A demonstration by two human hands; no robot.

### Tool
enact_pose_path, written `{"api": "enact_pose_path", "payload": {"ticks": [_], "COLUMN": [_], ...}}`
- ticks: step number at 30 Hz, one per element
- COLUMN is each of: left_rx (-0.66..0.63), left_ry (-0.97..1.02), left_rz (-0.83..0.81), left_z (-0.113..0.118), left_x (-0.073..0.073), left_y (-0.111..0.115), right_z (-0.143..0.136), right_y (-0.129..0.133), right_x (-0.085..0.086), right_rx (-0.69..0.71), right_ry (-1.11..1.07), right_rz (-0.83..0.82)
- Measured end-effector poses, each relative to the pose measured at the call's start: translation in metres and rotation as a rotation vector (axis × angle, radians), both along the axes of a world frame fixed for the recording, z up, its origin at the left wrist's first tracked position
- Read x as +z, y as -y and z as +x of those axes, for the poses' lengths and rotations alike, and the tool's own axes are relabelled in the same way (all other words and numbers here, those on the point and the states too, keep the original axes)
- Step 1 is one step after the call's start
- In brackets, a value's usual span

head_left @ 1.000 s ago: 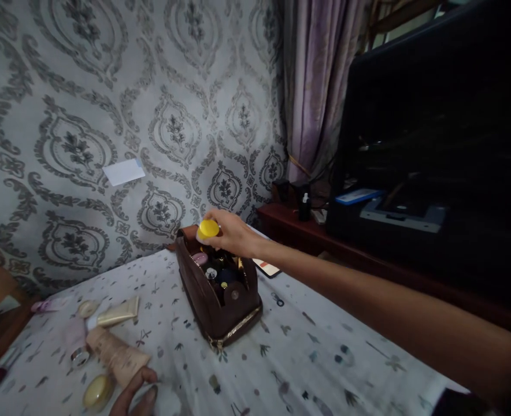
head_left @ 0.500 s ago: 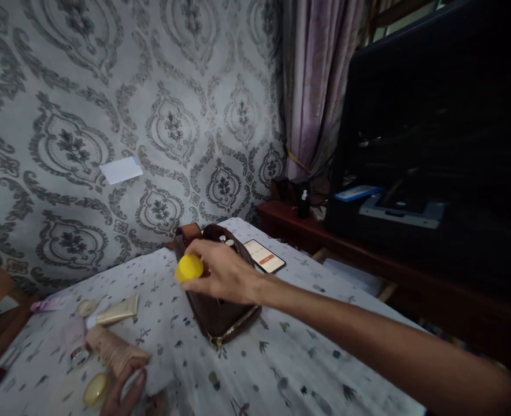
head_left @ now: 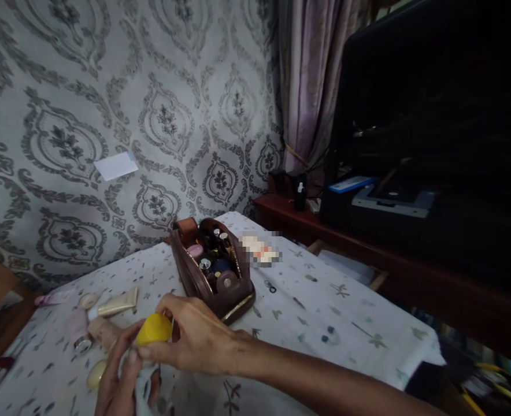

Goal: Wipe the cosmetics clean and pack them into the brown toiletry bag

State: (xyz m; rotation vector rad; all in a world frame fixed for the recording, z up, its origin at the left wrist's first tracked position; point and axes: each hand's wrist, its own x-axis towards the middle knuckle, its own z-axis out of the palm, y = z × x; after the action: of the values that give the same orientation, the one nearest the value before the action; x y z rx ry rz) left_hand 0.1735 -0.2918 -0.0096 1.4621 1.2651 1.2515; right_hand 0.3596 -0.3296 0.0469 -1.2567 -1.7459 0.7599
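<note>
My right hand grips a small yellow rounded thing, with the thumb below it and the fingers behind. Close against it, my left hand curls around a pale cloth; its fingertips meet the yellow thing's near side. Just beyond my hands stands a brown leather bag, unzipped. Inside it are silver-capped bottles, a pink round item and other small things. Left of my hands lie a beige tube, a cream tube and a pale yellow rounded item.
A white patterned cloth covers the table. A pixelated phone lies right of the bag. On the dark red desk stand a small black bottle and a large black screen. An open drawer sits below.
My right hand has carried the yellow thing from above the bag down and left to my left hand. The bag's contents now show. My left hand has come further into view.
</note>
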Motion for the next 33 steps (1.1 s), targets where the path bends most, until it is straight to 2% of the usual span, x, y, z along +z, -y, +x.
{"api": "enact_pose_path", "payload": {"ticks": [3,6,10,13,17,22,27,31,33], "left_rx": [-0.023,-0.022,-0.069,-0.113,-0.155,-0.057,-0.153,-0.071,-0.023], "left_ry": [-0.073,-0.13,-0.161,-0.079,0.001,-0.024,0.001,-0.019,-0.029], "left_rz": [0.008,0.006,-0.086,-0.065,-0.026,-0.03,-0.119,-0.079,-0.063], "left_z": [-0.002,-0.006,-0.008,-0.001,0.015,0.023,0.014,0.009,0.009], "left_x": [-0.007,-0.014,-0.022,-0.025,-0.026,-0.029,-0.034,-0.042,-0.045], "left_y": [-0.003,-0.008,-0.011,-0.002,0.019,0.026,0.012,0.003,0.002], "right_z": [0.002,-0.002,-0.01,-0.015,-0.015,-0.012,-0.012,-0.014,-0.015], "right_y": [0.002,0.003,0.003,0.005,0.008,0.008,0.014,0.015,0.013], "right_x": [-0.008,-0.027,-0.056,-0.068,-0.068,-0.068,-0.073,-0.078,-0.079], "right_rx": [0.071,0.1,0.054,0.001,-0.055,-0.036,-0.012,-0.026,-0.026], "right_ry": [-0.073,-0.177,-0.342,-0.424,-0.551,-0.487,-0.297,-0.256,-0.274], "right_rz": [0.111,0.153,0.14,0.09,-0.049,-0.105,-0.025,0.124,0.135]}}
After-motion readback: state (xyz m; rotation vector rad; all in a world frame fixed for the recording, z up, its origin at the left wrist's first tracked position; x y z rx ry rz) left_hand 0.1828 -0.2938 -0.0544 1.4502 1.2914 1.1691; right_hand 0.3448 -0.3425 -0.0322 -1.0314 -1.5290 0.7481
